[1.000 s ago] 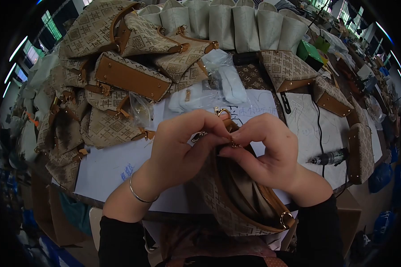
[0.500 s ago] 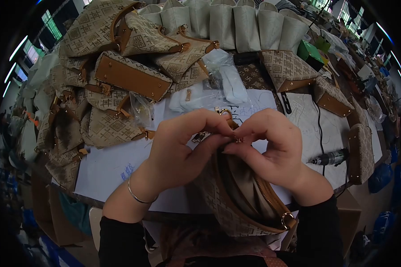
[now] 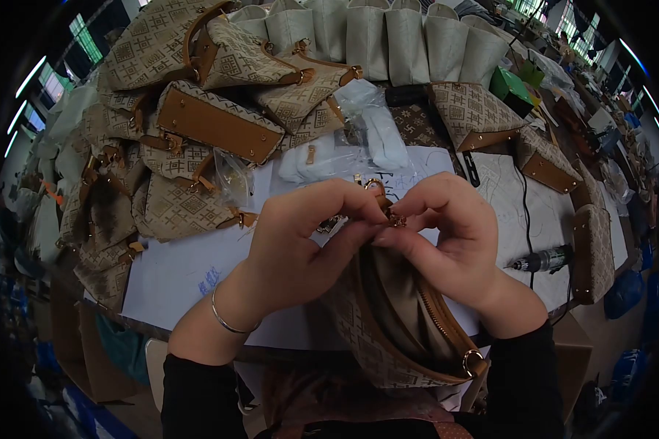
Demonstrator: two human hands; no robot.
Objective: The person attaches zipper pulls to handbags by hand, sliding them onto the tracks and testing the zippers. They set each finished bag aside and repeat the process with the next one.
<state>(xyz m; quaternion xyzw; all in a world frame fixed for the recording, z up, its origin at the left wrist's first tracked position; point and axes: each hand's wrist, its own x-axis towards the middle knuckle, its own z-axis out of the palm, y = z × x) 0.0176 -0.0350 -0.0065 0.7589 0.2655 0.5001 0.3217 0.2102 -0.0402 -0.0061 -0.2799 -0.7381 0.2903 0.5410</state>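
My left hand and my right hand meet fingertip to fingertip over the upper end of a patterned handbag with brown trim. Both are closed in a pinch on a small gold-coloured metal fitting, mostly covered by the fingers. The bag gapes along its zipper, showing a beige lining. A gold ring sits at its near end, and another gold ring shows just beyond my fingers.
Patterned bags are heaped at the left, with several pale upright pouches at the back. Plastic-wrapped white packets lie ahead. To the right are a power screwdriver, a black cable and more bags.
My right hand has shifted slightly up and right, and its fingers have turned a little. More of the gold-coloured fitting shows between the fingertips. The bag stays nearly in place.
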